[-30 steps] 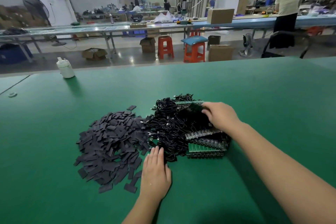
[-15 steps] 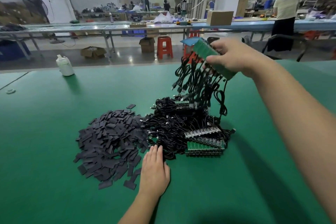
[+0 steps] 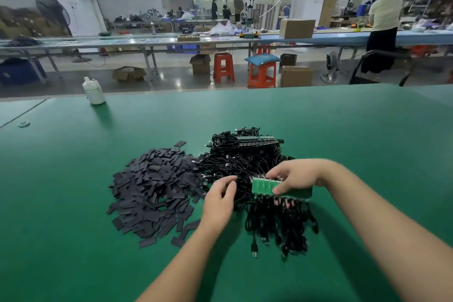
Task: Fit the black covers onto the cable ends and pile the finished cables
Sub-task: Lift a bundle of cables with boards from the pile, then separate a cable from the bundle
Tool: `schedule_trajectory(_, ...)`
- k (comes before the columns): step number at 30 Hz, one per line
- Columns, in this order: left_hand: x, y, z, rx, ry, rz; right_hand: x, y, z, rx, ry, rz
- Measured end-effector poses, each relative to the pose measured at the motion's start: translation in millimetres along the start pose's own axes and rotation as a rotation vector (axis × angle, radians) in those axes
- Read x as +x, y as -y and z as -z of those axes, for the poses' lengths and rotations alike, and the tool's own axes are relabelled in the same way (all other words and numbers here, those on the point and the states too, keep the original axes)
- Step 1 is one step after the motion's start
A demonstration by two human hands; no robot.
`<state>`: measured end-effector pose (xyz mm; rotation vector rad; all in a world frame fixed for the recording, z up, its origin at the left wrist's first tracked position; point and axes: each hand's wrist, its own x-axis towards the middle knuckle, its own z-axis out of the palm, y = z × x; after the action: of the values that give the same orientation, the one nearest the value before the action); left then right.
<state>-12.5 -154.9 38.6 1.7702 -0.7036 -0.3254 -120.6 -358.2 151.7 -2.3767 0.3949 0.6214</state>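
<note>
Head view, looking down at a green counter [image 3: 73,203] in a large workshop. The right hand [image 3: 297,175] grips a green circuit strip [image 3: 263,185] by its long edges, thumb on the near edge and fingers curled over the far edge, holding it level just above the counter. A bunch of black cables [image 3: 277,225] hangs from the strip's near edge and trails toward the viewer, plugs resting on the counter. The left hand [image 3: 219,197] sits just left of the strip with fingers curled, fingertips at the cables beside the strip's left end; whether it pinches one cannot be told. Behind both hands lies a tangled heap of black cables [image 3: 242,157] with more green strips on its far side. Touching that heap on its left is a loose pile of flat black covers [image 3: 157,189]. A white bottle [image 3: 93,91] stands near the counter's far left edge, well apart. Beyond are long workbenches, orange stools [image 3: 223,67], cardboard boxes, and a standing person [image 3: 383,29].
</note>
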Motion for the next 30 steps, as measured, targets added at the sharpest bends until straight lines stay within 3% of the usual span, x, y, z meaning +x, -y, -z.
schedule_trajectory(2, 0.8, -14.6, -3.7, -0.21, 0.188, 0.072, 4.2, -1.3, -9.4, 0.002, -0.041, -0.008)
schedule_trajectory(4, -4.8, -19.4, -8.2, -0.158, 0.237, 0.055, 5.9, -0.9, -14.1, 0.017, -0.046, 0.017)
schedule_trajectory(11, -6.5, -19.2, -27.1, -0.036, 0.102, 0.1, 23.0, 4.3, -41.8, -0.151, -0.259, 0.076)
schedule_trajectory(17, -4.8, -15.6, -31.7, 0.203, 0.082, 0.114, 30.3, 1.6, -55.5, -0.233, -0.373, 0.039)
schedule_trajectory(30, 0.4, -20.8, -50.2, 0.285, -0.039, 0.189, 39.7, 3.3, -64.4, -0.302, -0.563, -0.136)
